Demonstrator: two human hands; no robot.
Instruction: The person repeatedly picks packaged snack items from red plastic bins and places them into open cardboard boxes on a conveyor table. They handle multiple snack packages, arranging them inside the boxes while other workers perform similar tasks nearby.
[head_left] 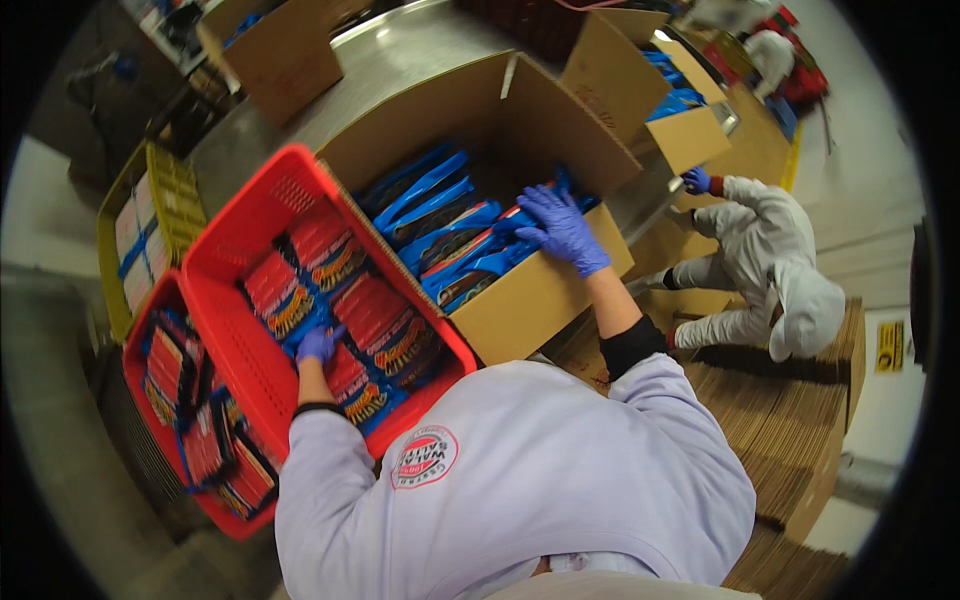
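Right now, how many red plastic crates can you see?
2. One red crate sits beside the cardboard box, with the left hand in it; a second red crate lies lower left, partly under the first. Others may be hidden.

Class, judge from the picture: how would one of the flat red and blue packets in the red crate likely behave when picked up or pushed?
The packets look thin and flat, so probably light and somewhat floppy. Their glossy wrapping suggests they may slide over each other when the left hand pushes them. Lying flat in overlapping rows in the red crate, they seem unlikely to roll or tip.
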